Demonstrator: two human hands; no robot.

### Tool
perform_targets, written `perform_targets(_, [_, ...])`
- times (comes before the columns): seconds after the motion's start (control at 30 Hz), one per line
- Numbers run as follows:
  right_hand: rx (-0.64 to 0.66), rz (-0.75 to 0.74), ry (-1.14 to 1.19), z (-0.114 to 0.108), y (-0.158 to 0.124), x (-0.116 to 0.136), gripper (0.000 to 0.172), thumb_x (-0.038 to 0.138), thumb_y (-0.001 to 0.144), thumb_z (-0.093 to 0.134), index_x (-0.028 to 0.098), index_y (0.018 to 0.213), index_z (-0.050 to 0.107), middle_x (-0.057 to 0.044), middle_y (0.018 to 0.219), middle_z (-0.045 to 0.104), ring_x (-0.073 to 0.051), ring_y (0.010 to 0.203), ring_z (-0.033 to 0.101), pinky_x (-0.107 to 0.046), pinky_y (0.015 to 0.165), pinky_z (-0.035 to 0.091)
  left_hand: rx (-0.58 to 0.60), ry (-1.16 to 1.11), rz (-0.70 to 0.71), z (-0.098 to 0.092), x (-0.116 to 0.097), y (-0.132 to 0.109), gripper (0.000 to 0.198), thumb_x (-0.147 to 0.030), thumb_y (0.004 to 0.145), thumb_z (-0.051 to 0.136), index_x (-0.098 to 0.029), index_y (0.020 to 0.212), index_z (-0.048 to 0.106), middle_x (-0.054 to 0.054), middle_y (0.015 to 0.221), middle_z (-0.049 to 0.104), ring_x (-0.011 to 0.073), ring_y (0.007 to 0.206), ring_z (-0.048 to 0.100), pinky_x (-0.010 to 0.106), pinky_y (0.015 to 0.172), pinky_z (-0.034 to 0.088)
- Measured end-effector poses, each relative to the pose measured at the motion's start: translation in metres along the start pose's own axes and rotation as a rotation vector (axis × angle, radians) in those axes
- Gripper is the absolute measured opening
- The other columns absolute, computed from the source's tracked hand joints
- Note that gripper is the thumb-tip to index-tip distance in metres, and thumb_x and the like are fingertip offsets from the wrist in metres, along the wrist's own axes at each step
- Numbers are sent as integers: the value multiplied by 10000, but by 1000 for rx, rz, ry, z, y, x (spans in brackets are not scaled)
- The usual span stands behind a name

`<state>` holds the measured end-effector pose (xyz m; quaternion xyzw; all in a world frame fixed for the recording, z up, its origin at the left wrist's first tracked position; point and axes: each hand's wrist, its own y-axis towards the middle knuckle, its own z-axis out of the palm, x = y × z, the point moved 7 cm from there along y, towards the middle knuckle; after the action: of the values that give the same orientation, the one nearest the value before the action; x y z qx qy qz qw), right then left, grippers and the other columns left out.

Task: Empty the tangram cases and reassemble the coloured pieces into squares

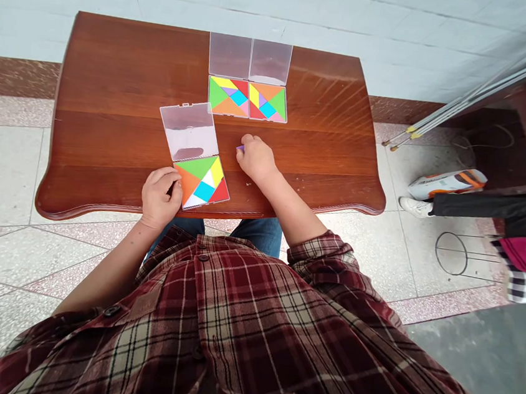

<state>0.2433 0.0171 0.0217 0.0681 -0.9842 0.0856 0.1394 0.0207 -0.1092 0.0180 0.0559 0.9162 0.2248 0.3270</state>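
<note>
Left hand point(162, 196) curled, fingers hooked over the left edge of near tangram case point(201, 183), resting on it; cannot tell if it is gripping. Right hand point(255, 160) also curled, fingertips bunched on small purple tangram piece point(240, 149), which pokes out from under them; cannot tell if it is pinched. Piece is just above the wooden table point(115, 81) surface, between near case and 2 far tangram cases point(248, 99). Far cases sit side by side, touching, near far table edge, clear lids point(229, 55) open toward the wall. Near case has its clear lid point(188, 131) open too, pointing away from the person. All 3 are filled with coloured pieces. Right of table: black trouser leg point(492, 208), white shoe point(415, 207), wire stand point(451, 253), metal poles point(480, 101).
</note>
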Motion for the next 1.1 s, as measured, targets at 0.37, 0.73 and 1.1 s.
perform_targets(0.37, [43,87,97,-7,7,-69,166,239,865,622,141,997,645,-130,1050,626,-224,871,583,-369,821,462,23,-6,-22,2,2,-1,182,-263,850,475,-216,854,651,71,997,701,222,962,627,401,910,487])
perform_targets(0.73, [120,151,176,-13,1,-77,120,119,744,681,170,835,621,-36,790,635,-157,726,554,-302,706,444,31,0,-26,4,4,0,178,-266,842,470,-213,834,640,72,986,701,218,944,628,390,885,496])
perform_targets(1.1, [104,163,345,-9,-11,-80,193,192,780,678,180,663,526,0,699,596,-114,655,510,-264,647,391,16,8,-11,4,2,-2,193,-244,848,469,-203,853,657,70,1009,717,217,947,638,392,906,495])
